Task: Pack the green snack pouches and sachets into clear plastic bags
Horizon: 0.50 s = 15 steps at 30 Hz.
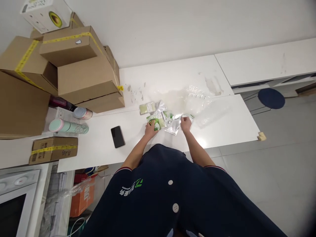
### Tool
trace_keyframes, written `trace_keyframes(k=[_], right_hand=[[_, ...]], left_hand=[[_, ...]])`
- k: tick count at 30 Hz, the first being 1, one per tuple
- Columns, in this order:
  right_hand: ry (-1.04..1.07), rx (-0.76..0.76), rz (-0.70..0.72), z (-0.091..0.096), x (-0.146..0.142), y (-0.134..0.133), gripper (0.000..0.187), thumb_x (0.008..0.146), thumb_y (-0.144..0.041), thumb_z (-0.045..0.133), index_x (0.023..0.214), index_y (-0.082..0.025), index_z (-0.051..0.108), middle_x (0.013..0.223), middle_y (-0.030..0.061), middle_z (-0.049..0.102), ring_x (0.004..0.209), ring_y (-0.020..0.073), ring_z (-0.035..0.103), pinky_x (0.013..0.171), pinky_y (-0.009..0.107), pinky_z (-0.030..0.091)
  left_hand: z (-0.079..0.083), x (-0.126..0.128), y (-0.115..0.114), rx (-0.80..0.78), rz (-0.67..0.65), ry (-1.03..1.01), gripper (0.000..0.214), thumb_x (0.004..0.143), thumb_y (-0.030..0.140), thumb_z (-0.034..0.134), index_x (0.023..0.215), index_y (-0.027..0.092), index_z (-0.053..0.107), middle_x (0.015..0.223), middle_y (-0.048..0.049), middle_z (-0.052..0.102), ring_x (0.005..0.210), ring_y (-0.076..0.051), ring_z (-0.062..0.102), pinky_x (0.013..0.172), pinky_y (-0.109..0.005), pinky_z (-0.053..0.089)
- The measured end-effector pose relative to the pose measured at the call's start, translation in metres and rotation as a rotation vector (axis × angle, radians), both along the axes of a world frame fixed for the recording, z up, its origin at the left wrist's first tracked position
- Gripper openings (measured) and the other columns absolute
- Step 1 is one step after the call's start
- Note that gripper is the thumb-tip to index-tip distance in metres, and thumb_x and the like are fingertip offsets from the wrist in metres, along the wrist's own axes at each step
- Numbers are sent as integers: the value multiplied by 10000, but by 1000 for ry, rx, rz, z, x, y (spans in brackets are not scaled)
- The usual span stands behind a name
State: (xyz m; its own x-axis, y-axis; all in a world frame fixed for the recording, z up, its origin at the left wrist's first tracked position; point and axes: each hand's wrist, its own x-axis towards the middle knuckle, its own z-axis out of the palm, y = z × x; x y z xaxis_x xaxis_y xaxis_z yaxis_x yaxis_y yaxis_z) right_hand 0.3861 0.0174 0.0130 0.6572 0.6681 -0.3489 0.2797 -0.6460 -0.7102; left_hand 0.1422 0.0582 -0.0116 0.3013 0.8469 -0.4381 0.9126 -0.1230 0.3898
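Packet (157, 121) (green) under L hand (150, 129) | silver pouch (172, 127) at R hand (186, 123)

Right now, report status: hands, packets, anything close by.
Left hand on green packet. Right hand at silver pouch, grip unclear. Black phone flat on table, left of left hand, apart.

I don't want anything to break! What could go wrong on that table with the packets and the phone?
1. The phone lies near the front edge of the table, close to the left hand; an elbow might knock it off.
2. The silver pouch by the right hand sits among loose clear bags; they could slide and drag small packets along.
3. The mint bottle lies on its side and might roll.
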Motion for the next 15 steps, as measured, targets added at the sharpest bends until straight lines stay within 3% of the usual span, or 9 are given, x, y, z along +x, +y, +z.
trace_keyframes(k=[3,7,9,12,15], right_hand=[[-343,-10,74,20,36,0,475,883,-438,500,1249,-138,484,1401,233,395,1284,320,339,1017,506,290],[-718,-174,335,32,60,14,665,835,-440,636,1382,-157,385,1511,253,227,1341,362,211,1025,547,206],[-749,-229,405,31,66,25,626,846,-380,634,1384,-158,407,1498,256,265,1319,366,253,1013,549,214],[-707,-246,439,31,73,39,356,902,-199,489,1248,-161,563,1342,225,485,1218,329,402,978,526,273],[-647,-105,238,42,81,44,280,897,-131,409,1035,-162,650,1123,174,615,1090,282,510,929,477,349]], left_hand=[[-1,-14,-8,58,-27,27,742,815,377,578,1481,207,297,1445,-172,332,1283,-354,361,1040,-433,345],[-3,-21,-14,101,4,70,682,837,318,519,1476,184,321,1439,-175,369,1262,-364,379,1027,-449,358],[-4,-23,-15,101,27,74,675,838,314,516,1475,195,325,1447,-170,369,1263,-367,380,1012,-453,372],[-5,-26,-17,85,64,50,673,831,313,534,1468,222,338,1461,-158,367,1279,-371,373,997,-461,382],[-3,-31,-19,80,119,-38,677,810,300,572,1450,224,366,1462,-160,374,1318,-371,348,1030,-486,350]])
